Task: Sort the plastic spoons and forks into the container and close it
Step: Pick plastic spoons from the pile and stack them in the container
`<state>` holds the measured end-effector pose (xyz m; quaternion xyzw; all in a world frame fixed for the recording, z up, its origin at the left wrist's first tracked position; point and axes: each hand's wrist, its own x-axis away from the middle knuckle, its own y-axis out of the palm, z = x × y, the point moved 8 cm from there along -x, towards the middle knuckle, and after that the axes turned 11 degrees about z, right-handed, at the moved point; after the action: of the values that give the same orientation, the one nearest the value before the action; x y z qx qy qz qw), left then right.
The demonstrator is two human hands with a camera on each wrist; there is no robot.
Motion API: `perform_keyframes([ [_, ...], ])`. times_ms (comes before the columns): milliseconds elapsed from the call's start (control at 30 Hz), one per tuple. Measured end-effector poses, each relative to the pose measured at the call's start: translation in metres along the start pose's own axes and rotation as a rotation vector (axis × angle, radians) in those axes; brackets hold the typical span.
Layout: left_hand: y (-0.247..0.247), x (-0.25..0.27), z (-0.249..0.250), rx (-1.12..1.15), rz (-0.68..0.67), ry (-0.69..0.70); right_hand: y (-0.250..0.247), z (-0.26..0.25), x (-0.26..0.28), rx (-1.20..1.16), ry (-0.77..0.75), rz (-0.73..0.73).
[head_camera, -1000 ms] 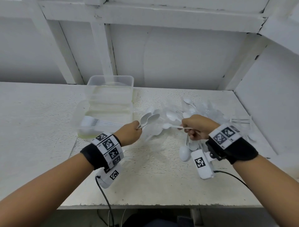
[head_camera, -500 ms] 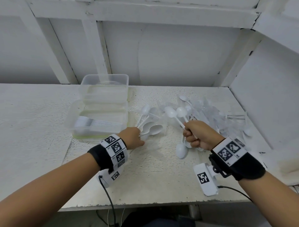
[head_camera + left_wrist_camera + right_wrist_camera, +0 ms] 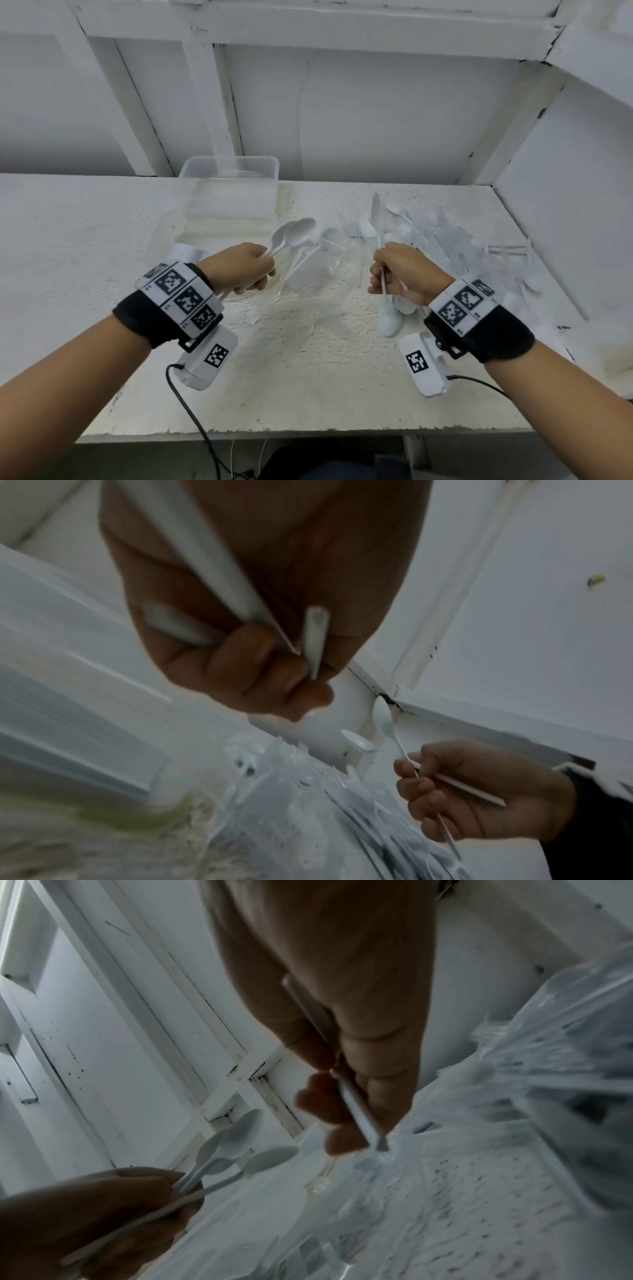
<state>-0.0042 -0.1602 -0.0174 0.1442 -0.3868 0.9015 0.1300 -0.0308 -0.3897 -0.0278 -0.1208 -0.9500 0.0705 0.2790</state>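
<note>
Head view: the left hand [image 3: 239, 270] grips a fanned bunch of white plastic spoons [image 3: 294, 234] by their handles, likely gathered to drop together; the right hand [image 3: 404, 270] pinches one white plastic spoon [image 3: 376, 216] upright, bowl up. The mixed cutlery heap [image 3: 452, 240] lies beyond it, and the clear rectangular plastic container [image 3: 229, 168] stands open, back left. No readable writing, only square black-and-white markers on the wrist bands [image 3: 178, 294]

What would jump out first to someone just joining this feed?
Both hands hold white plastic spoons above the table: the left hand grips a bunch of spoons, the right hand holds one spoon upright. Behind the right hand sprawls a pile of cutlery; the clear container sits back left.
</note>
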Motion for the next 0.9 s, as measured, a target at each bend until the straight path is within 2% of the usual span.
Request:
perform_keyframes([
  [100,-0.016,-0.002,-0.014,0.199,0.082,-0.079,0.015,-0.004,-0.008,0.075,0.044,0.041],
  [167,-0.022,-0.001,-0.02,0.32,0.138,-0.115,0.03,-0.009,-0.011,0.169,0.021,0.053],
  [300,-0.025,0.0,-0.025,0.423,0.199,-0.089,0.068,-0.02,-0.026,0.309,-0.165,0.069],
  [433,-0.026,-0.002,-0.03,0.519,0.224,-0.109,0.102,-0.026,-0.042,0.568,-0.315,0.051],
  [600,-0.019,-0.005,-0.032,0.536,0.218,-0.153,0.11,-0.025,-0.051,0.934,-0.445,0.095],
  [767,-0.016,-0.008,-0.032,0.527,0.206,-0.16,0.119,-0.023,-0.051,1.058,-0.511,0.044],
  [900,-0.015,-0.01,-0.031,0.517,0.201,-0.159,0.114,-0.02,-0.053,1.129,-0.517,0.06],
])
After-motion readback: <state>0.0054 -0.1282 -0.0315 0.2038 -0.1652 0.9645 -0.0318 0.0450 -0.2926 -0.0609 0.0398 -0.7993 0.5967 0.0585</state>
